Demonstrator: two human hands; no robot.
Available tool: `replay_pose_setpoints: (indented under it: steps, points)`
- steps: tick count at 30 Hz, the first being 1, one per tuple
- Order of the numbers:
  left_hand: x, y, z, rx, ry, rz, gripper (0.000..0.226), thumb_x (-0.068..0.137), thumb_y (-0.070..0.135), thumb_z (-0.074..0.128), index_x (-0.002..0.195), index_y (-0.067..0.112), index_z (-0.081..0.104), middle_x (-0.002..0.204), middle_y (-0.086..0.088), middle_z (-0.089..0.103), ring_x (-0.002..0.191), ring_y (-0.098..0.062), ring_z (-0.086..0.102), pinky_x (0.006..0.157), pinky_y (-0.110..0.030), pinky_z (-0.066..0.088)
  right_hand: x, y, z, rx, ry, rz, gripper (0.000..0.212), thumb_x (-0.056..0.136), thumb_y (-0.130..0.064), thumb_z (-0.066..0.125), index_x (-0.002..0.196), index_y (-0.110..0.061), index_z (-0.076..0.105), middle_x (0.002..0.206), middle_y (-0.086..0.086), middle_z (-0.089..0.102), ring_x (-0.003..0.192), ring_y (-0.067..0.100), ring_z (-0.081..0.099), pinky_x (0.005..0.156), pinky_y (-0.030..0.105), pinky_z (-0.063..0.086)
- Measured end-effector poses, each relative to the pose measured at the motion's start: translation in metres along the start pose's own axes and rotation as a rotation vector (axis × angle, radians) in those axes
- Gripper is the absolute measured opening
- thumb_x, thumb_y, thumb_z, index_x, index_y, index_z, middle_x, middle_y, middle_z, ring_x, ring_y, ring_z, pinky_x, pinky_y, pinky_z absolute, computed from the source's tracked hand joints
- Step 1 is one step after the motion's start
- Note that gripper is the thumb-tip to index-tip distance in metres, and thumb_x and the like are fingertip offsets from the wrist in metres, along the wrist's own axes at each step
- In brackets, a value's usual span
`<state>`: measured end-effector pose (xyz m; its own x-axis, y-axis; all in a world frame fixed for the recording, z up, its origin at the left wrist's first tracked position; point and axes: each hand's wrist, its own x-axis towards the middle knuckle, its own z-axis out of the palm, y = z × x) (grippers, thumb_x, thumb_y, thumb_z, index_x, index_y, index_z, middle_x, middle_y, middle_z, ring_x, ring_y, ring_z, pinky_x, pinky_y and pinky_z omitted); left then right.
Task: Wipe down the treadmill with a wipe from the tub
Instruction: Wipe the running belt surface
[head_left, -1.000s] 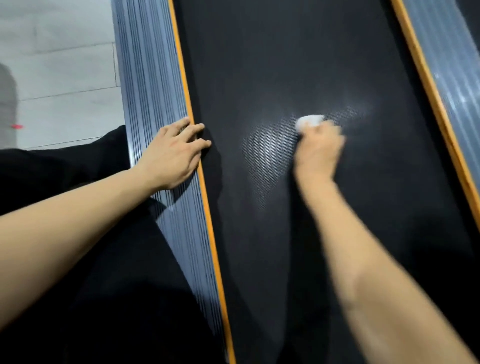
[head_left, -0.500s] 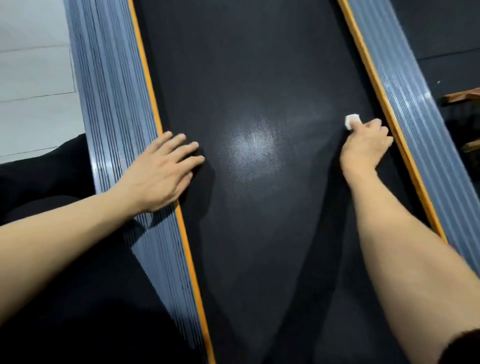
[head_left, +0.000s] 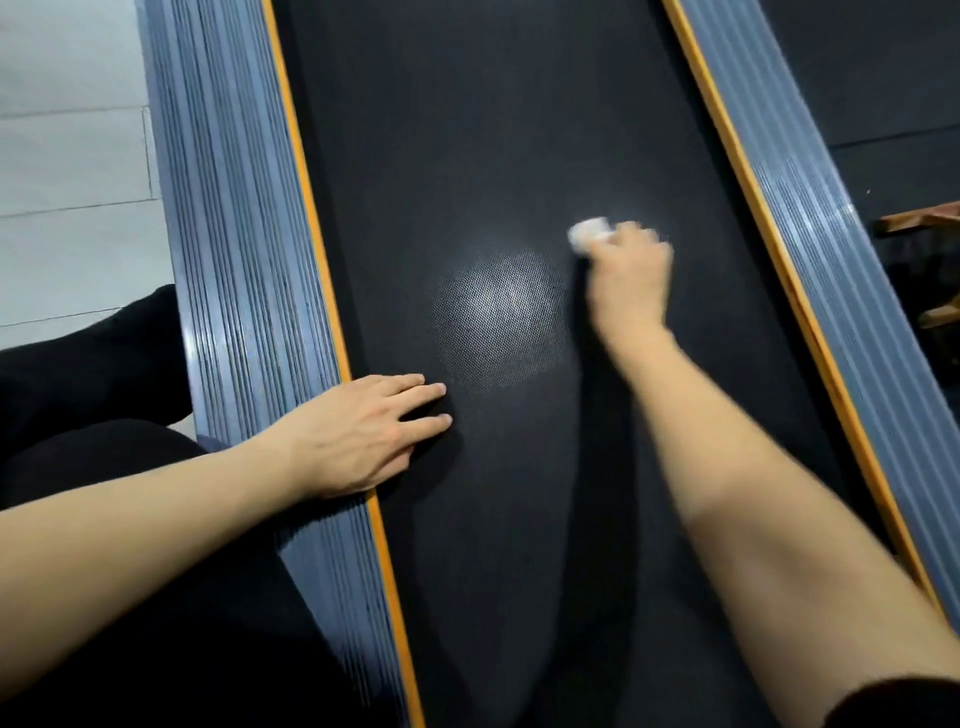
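Observation:
The treadmill's black belt (head_left: 467, 156) runs up the middle of the view, between two grey ribbed side rails edged in orange. My right hand (head_left: 628, 275) presses a small bunched white wipe (head_left: 587, 231) onto the belt, right of centre; the hand is blurred. A bright reflection lies on the belt just left of it. My left hand (head_left: 363, 431) rests flat with fingers spread, palm on the left rail's orange edge and fingertips on the belt. The tub is out of view.
The left side rail (head_left: 234, 234) borders a pale tiled floor (head_left: 67, 182). The right side rail (head_left: 831, 260) has dark flooring and a wooden object (head_left: 919, 223) beyond it. My dark-clothed legs (head_left: 104, 389) are at the lower left.
My right hand has swept the wipe back left from beside the right rail toward the belt's middle. My left hand now reaches further onto the belt. The camera view has shifted.

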<state>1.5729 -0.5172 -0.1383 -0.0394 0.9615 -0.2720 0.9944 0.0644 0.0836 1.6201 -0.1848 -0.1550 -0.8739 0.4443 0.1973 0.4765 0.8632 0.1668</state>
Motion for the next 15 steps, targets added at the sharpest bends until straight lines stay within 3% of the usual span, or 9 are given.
replay_pose_setpoints:
  steps: [2,4,7,10,12,15]
  points:
    - [0.001,-0.003,-0.002,-0.028,-0.036,-0.042,0.054,0.092,0.041,0.036,0.136,0.028,0.064,0.143,-0.015,0.059,0.126,-0.034,0.06,0.105,-0.047,0.052,0.016,0.043,0.009,0.03,-0.119,0.254,0.027,0.088,-0.002,0.046,0.102,-0.02,0.06,0.103,0.016,0.06,0.095,0.038,0.057,0.078,0.046,0.042]
    - [0.001,-0.004,-0.003,-0.049,-0.071,-0.069,0.055,0.092,0.041,0.034,0.138,0.031,0.062,0.145,-0.015,0.056,0.128,-0.033,0.059,0.107,-0.046,0.049,0.025,0.019,0.005,0.106,-0.122,0.292,0.028,0.089,0.0,0.046,0.104,-0.016,0.064,0.112,0.018,0.059,0.103,0.039,0.055,0.08,0.044,0.04]
    - [0.001,-0.005,-0.006,-0.041,-0.08,-0.071,0.055,0.092,0.04,0.034,0.138,0.031,0.062,0.144,-0.015,0.057,0.128,-0.033,0.06,0.107,-0.046,0.048,0.007,-0.089,-0.014,0.234,-0.045,-0.093,0.031,0.077,-0.005,0.049,0.096,-0.02,0.069,0.092,0.01,0.063,0.082,0.034,0.061,0.061,0.036,0.034]
    - [0.002,-0.005,-0.004,-0.031,-0.083,-0.071,0.056,0.091,0.04,0.036,0.14,0.031,0.061,0.143,-0.015,0.058,0.128,-0.033,0.06,0.106,-0.046,0.048,-0.033,-0.158,-0.021,0.292,-0.049,-0.519,0.042,0.079,-0.006,0.042,0.109,-0.014,0.07,0.085,0.006,0.061,0.074,0.03,0.058,0.062,0.039,0.037]
    - [0.002,-0.004,-0.002,-0.039,-0.081,-0.077,0.056,0.09,0.04,0.036,0.14,0.031,0.061,0.145,-0.015,0.057,0.129,-0.033,0.06,0.108,-0.045,0.045,-0.03,-0.129,-0.02,0.301,0.024,-0.619,0.035,0.086,-0.011,0.047,0.111,-0.02,0.07,0.084,0.003,0.059,0.076,0.027,0.056,0.066,0.042,0.04]
    - [0.0,-0.005,-0.002,-0.031,-0.066,-0.078,0.057,0.091,0.041,0.035,0.143,0.033,0.058,0.15,-0.014,0.052,0.133,-0.032,0.056,0.112,-0.043,0.035,-0.007,-0.032,-0.003,0.109,0.045,-0.334,0.017,0.091,-0.022,0.052,0.103,-0.025,0.063,0.078,0.005,0.06,0.073,0.032,0.061,0.059,0.041,0.044]
